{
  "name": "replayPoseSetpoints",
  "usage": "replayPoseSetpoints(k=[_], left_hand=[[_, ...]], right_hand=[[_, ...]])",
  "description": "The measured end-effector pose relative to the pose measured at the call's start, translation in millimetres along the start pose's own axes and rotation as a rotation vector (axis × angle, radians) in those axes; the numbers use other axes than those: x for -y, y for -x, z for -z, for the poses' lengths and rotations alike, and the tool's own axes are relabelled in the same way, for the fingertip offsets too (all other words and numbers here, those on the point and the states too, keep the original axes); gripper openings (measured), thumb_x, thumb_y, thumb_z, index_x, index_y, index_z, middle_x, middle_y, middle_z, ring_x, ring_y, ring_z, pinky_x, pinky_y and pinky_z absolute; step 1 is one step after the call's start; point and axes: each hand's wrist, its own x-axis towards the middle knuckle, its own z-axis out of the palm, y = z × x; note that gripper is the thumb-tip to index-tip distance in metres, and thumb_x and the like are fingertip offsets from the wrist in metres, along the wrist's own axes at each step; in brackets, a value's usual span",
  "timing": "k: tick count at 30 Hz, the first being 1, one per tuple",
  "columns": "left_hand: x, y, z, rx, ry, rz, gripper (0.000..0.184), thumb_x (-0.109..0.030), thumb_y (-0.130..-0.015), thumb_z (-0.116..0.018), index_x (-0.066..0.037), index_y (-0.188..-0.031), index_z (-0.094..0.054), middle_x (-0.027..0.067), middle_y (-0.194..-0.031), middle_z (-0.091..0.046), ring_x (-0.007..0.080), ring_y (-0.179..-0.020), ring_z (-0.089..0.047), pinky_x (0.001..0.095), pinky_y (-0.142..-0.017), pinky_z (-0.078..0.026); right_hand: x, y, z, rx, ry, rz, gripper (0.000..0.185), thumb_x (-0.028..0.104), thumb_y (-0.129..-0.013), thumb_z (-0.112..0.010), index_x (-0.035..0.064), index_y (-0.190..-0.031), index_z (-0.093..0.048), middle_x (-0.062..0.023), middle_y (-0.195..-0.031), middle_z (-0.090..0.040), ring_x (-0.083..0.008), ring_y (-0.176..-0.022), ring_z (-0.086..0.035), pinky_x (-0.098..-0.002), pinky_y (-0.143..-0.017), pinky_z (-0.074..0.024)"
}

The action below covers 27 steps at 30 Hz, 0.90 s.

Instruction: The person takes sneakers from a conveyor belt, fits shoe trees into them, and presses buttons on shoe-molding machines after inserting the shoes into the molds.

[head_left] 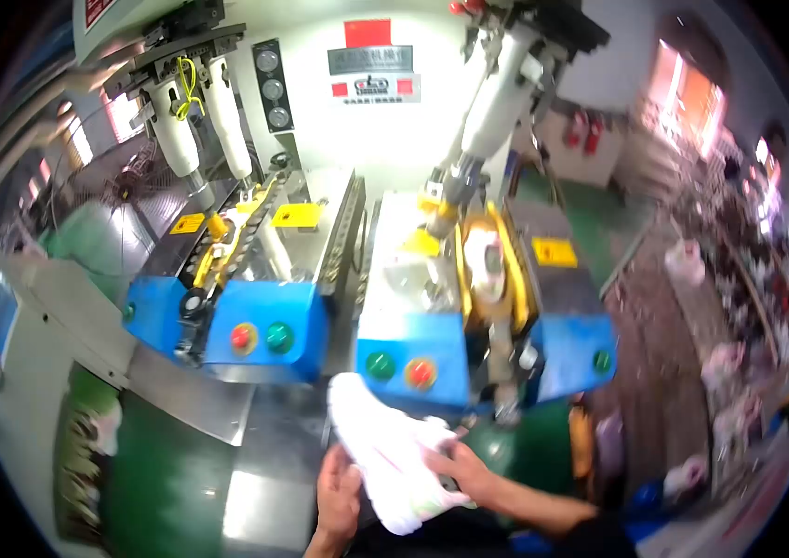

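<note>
A white shoe (pixel 381 451) is tilted in front of me, its toe pointing up and to the left, slightly blurred. My right hand (pixel 460 472) grips it at the ankle opening, with some fingertips hidden by the upper. Along its left side, my left hand (pixel 339 493) is closed against the lower edge, thumb visible. Just beyond the shoe stands a two-station machine with blue front panels (pixel 411 346). Between yellow side pads (pixel 517 279) in the right station sits another light-coloured shoe (pixel 485 260).
Red buttons (pixel 243 338) and green buttons (pixel 280 337) face me on the panels. White cylinders (pixel 497 98) hang above both stations. A metal ledge (pixel 274 493) lies below at left. Racks with several pale shoes (pixel 739 418) line the right side.
</note>
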Motion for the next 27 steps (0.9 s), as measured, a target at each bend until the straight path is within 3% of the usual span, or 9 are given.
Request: replayPoseSetpoints(k=[6, 8, 9, 10, 11, 14, 19, 23, 27], left_hand=[[25.7, -135.2, -150.9, 0.239, -0.409, -0.018, 0.074, -0.004, -0.084, -0.067, 0.000, -0.142, -0.021, 0.0195, -0.147, -0.029, 0.0285, -0.137, -0.029, 0.0402, -0.113, -0.025], [35.2, -225.6, -190.4, 0.392, -0.844, 0.231, 0.087, -0.028, -0.083, -0.070, 0.002, -0.144, -0.017, 0.0258, -0.145, -0.029, 0.0308, -0.132, -0.037, 0.0399, -0.108, -0.033], [32.6, -245.4, -239.9, 0.167, -0.939, 0.271, 0.098, -0.040, -0.078, -0.072, 0.002, -0.145, -0.014, 0.0286, -0.140, -0.036, 0.0342, -0.124, -0.046, 0.0400, -0.102, -0.038], [138.7, -340.2, -198.5, 0.023, -1.076, -0.046, 0.105, -0.043, -0.073, -0.075, 0.003, -0.144, -0.012, 0.0297, -0.133, -0.043, 0.0376, -0.117, -0.051, 0.0407, -0.098, -0.042], [122.5, -362.2, -237.3, 0.122, -1.069, 0.044, 0.102, -0.043, -0.069, -0.077, 0.005, -0.139, -0.021, 0.0305, -0.129, -0.046, 0.0404, -0.115, -0.051, 0.0420, -0.096, -0.042], [213.9, -449.1, -243.2, -0.019, -1.241, -0.402, 0.061, -0.029, -0.086, -0.061, 0.009, -0.125, -0.034, 0.0316, -0.118, -0.048, 0.0407, -0.108, -0.054, 0.0463, -0.087, -0.047], [166.7, -443.2, -244.8, 0.166, -1.228, -0.188, 0.064, -0.018, -0.075, -0.069, 0.002, -0.127, -0.038, 0.0160, -0.111, -0.058, 0.0276, -0.108, -0.057, 0.0390, -0.090, -0.046], [62.5, -416.9, -277.7, 0.284, -0.754, 0.322, 0.053, -0.009, -0.073, -0.071, -0.001, -0.121, -0.051, 0.0133, -0.111, -0.059, 0.0221, -0.100, -0.060, 0.0325, -0.081, -0.052], [1.8, -291.1, -212.2, 0.174, -0.792, 0.248, 0.057, -0.023, -0.075, -0.076, 0.002, -0.119, -0.052, 0.0103, -0.104, -0.062, 0.0167, -0.090, -0.060, 0.0312, -0.075, -0.050]], right_hand=[[84.3, 59.4, 169.4, -0.491, -0.102, 0.304, 0.039, 0.015, -0.089, -0.058, -0.0023, -0.123, -0.048, -0.0070, -0.105, -0.057, -0.0141, -0.092, -0.056, -0.0274, -0.081, -0.0459], [86.9, 79.5, 209.4, -0.500, -0.045, 0.318, 0.063, 0.018, -0.087, -0.062, -0.0002, -0.138, -0.031, -0.0110, -0.131, -0.046, -0.0213, -0.119, -0.048, -0.0366, -0.102, -0.0380], [85.1, 84.4, 217.6, -0.510, 0.040, 0.406, 0.067, 0.020, -0.084, -0.063, -0.0001, -0.139, -0.030, -0.0119, -0.133, -0.045, -0.0233, -0.121, -0.047, -0.0392, -0.103, -0.0369], [72.4, 87.6, 221.8, -0.559, -0.046, 0.454, 0.069, 0.020, -0.083, -0.063, -0.0001, -0.140, -0.029, -0.0121, -0.133, -0.045, -0.0239, -0.122, -0.046, -0.0395, -0.103, -0.0371], [59.6, 96.2, 223.7, -0.612, -0.119, 0.493, 0.071, 0.020, -0.081, -0.064, -0.0001, -0.140, -0.029, -0.0123, -0.134, -0.045, -0.0245, -0.122, -0.046, -0.0399, -0.102, -0.0372], [55.1, 113.9, 215.6, -0.751, -0.165, 0.447, 0.076, 0.017, -0.077, -0.067, -0.0010, -0.140, -0.028, -0.0130, -0.133, -0.046, -0.0240, -0.121, -0.047, -0.0393, -0.102, -0.0370], [59.8, 101.5, 214.5, -0.741, -0.277, 0.450, 0.074, 0.017, -0.078, -0.068, -0.0019, -0.140, -0.031, -0.0137, -0.132, -0.046, -0.0232, -0.120, -0.047, -0.0381, -0.102, -0.0350], [73.6, 96.0, 220.0, -0.732, -0.010, 0.355, 0.068, 0.021, -0.079, -0.069, -0.0055, -0.133, -0.038, -0.0123, -0.129, -0.048, -0.0212, -0.120, -0.046, -0.0348, -0.103, -0.0326], [110.1, 31.5, 227.6, -0.686, -0.015, 0.231, 0.057, 0.020, -0.089, -0.058, -0.0057, -0.135, -0.036, -0.0123, -0.128, -0.049, -0.0213, -0.119, -0.047, -0.0335, -0.101, -0.0362]])
